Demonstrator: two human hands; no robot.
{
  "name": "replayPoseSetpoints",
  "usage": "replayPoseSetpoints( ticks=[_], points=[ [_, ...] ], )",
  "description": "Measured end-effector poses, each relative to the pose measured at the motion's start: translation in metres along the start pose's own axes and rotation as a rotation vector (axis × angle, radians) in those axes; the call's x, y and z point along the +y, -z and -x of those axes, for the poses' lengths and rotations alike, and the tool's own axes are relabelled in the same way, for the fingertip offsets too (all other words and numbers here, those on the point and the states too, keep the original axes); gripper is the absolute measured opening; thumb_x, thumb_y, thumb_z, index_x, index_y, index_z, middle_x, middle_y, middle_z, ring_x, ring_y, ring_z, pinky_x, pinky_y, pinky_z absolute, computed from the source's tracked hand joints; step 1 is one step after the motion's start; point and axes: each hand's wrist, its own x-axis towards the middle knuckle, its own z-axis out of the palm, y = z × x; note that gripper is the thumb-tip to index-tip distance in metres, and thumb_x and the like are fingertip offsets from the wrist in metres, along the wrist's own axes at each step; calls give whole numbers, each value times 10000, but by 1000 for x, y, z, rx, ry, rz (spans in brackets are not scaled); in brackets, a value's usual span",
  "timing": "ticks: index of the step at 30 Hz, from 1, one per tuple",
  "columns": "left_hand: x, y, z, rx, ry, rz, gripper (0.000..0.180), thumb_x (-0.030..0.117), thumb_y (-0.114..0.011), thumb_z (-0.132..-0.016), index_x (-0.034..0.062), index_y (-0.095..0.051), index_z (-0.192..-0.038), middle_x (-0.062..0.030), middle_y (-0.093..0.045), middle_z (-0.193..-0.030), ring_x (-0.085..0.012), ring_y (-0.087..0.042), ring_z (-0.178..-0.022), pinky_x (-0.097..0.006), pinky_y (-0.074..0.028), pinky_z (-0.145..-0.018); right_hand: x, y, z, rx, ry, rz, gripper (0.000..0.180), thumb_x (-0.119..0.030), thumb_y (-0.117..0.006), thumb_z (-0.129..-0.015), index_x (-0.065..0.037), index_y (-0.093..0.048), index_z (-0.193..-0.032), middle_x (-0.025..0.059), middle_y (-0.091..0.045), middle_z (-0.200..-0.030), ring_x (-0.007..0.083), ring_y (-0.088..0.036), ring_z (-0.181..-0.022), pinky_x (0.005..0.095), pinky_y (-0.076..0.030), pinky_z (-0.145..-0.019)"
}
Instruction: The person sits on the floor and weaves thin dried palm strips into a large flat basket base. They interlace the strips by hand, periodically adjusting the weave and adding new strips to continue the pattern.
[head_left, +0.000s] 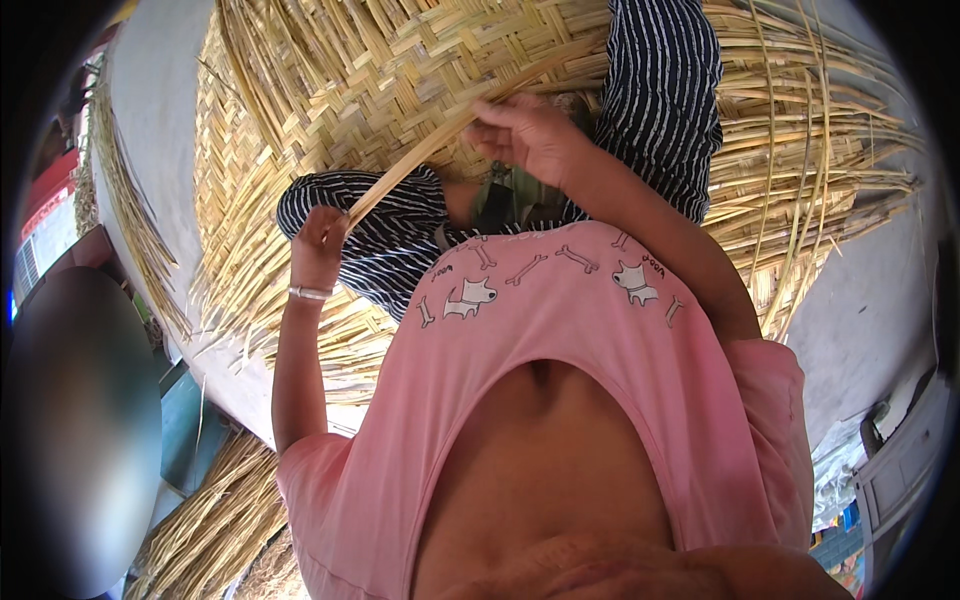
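Note:
A long pale, flat strip of dried reed or leaf (418, 154) runs slantwise across my lap, rising to the far right. Its near end is pinched in my left hand (320, 240), held over my left knee with a light band round the wrist. Farther along the strip, my right hand (535, 142) has thumb and fingers closed on it, slightly smeared by motion. Beneath me spreads a large woven mat (345, 115) of the same straw-coloured strips. Something dark green (500, 205) lies between my legs, partly hidden and not clear in kind.
Loose unwoven strip ends (810, 150) fan out on the right side of the mat. More strips (135, 215) lie along the grey floor (165, 75) at the left. A bundle of dried stalks (215, 520) sits at the lower left, near a blurred dark shape.

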Motion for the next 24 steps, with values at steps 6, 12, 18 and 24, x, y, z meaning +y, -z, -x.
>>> replayPoseSetpoints(
  ticks=[6,12,18,24],
  points=[
    [-52,23,63,96,-40,-245,125,158,-596,-1014,36,-610,-992,-162,-679,-905,-369,-672,-775,-434,-522,-657,2,-80,-10,-268,21,310,340,-253,-715,-973,-7,-671,-1203,115,-742,-1068,187,-758,-882,288,-597,-744],
    [-39,22,98,229,292,69,278,269,-576,-1065,4,-653,-1028,-102,-643,-761,-184,-597,-632,-323,-496,-604,-7,-140,-25,-403,368,686,282,-254,-687,-976,5,-699,-1088,102,-759,-881,158,-751,-715,310,-584,-682],
    [-31,12,73,255,214,-79,356,331,-621,-1046,33,-605,-852,-107,-561,-648,-224,-503,-543,-375,-435,-524,-27,-74,-41,-95,542,679,238,-201,-665,-975,15,-678,-1073,82,-736,-839,177,-734,-691,310,-578,-654],
    [-22,-7,50,241,-29,-271,290,286,-683,-1001,79,-610,-812,-160,-617,-680,-375,-597,-578,-442,-456,-512,-53,-2,-15,235,482,351,257,-166,-666,-996,12,-640,-1180,99,-723,-945,165,-729,-777,301,-593,-674]
  ],
)
